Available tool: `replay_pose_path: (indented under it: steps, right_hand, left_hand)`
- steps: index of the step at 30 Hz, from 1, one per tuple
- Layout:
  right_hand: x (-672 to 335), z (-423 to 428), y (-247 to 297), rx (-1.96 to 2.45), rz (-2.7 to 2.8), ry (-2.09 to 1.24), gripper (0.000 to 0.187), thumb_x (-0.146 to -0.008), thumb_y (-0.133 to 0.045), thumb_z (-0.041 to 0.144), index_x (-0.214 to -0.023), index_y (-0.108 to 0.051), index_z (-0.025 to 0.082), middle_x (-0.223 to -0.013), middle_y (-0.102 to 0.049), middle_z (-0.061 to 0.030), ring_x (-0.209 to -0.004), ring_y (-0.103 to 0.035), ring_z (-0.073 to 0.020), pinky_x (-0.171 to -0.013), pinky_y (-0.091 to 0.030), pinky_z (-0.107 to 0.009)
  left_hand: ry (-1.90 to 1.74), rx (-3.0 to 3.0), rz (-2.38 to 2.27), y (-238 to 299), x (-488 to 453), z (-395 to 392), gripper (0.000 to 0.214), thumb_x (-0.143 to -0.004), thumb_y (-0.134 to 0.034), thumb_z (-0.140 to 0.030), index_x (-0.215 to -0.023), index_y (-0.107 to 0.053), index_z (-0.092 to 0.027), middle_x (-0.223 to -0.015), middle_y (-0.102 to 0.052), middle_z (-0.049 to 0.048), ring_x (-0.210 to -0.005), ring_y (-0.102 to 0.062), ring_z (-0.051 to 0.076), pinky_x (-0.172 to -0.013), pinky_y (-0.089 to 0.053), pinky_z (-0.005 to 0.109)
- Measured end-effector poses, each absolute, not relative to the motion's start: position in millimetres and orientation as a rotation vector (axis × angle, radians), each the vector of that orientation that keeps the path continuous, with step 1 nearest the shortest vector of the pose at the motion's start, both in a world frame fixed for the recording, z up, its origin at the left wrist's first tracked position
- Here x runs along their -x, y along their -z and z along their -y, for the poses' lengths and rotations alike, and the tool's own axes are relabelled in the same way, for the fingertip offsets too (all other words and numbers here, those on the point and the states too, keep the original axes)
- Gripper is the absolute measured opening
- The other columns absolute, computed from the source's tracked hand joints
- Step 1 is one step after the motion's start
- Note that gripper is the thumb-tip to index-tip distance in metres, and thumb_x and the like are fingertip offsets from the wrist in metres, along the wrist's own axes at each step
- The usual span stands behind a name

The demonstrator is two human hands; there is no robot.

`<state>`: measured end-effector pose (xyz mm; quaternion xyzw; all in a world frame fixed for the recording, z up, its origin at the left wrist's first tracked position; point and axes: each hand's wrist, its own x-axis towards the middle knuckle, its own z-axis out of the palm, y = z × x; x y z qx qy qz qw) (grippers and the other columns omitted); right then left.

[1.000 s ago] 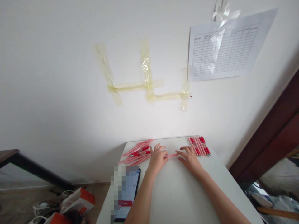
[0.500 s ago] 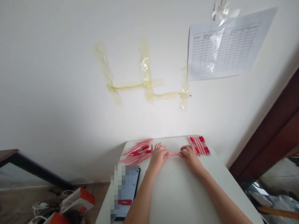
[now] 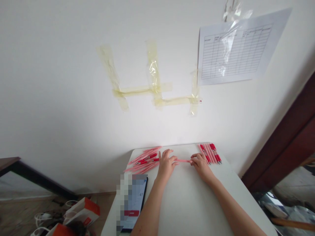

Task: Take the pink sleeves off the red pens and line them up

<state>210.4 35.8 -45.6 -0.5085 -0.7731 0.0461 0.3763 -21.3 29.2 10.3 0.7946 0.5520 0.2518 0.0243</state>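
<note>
A slim pink pen (image 3: 183, 161) lies level between my two hands, above the white table. My left hand (image 3: 167, 163) pinches its left end between thumb and fingertips, the other fingers raised. On the opposite end, the fingers of my right hand (image 3: 199, 162) are closed, hiding the tip. Beside my left hand is a loose pile of pink pens (image 3: 145, 168) with a few red pens (image 3: 149, 157) among them. Just beyond my right hand, pink pens (image 3: 209, 152) and red pens (image 3: 217, 158) lie side by side in a slanted row.
A phone or tablet (image 3: 137, 200), partly pixelated, lies on the table (image 3: 189, 206) by my left forearm. The wall behind carries yellowed tape (image 3: 136, 91) and a printed sheet (image 3: 236, 52). Orange-and-white boxes (image 3: 83, 211) and cables sit on the floor at left.
My hands and the pink pen have shifted very slightly; a little more of the pen shows between them. The number on the device screen has changed. The piles have not moved.
</note>
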Motion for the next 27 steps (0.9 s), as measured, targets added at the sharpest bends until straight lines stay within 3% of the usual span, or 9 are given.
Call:
replay_pose_path:
  steps: [17, 27]
  right_hand:
    - [-207.4, -31.1, 39.1, 1.318, 1.935, 0.024, 0.025, -0.096, -0.055, 0.035, -0.082, -0.075, 0.028, -0.109, -0.062, -0.0098, -0.109, -0.048, -0.0299, -0.091, -0.049, -0.048]
    - [-213.5, -34.5, 39.8, 1.262, 1.926, 0.082, 0.018, -0.093, -0.061, 0.038, -0.09, -0.076, 0.029, -0.109, -0.061, -0.0088, -0.116, -0.046, -0.0305, -0.097, -0.048, -0.049]
  left_hand:
    - [-0.669, -2.473, -1.774, -8.5, 22.0, -31.2, 0.018, -0.092, -0.062, -0.037, -0.1, -0.078, -0.04, -0.147, -0.057, -0.0016, -0.143, -0.038, 0.031, -0.122, -0.009, 0.07]
    - [-0.719, -2.395, -1.808, -5.4, 20.4, -30.5, 0.015, -0.089, -0.066, -0.039, -0.09, -0.08, -0.035, -0.151, -0.053, 0.0001, -0.147, -0.031, 0.034, -0.12, -0.015, 0.072]
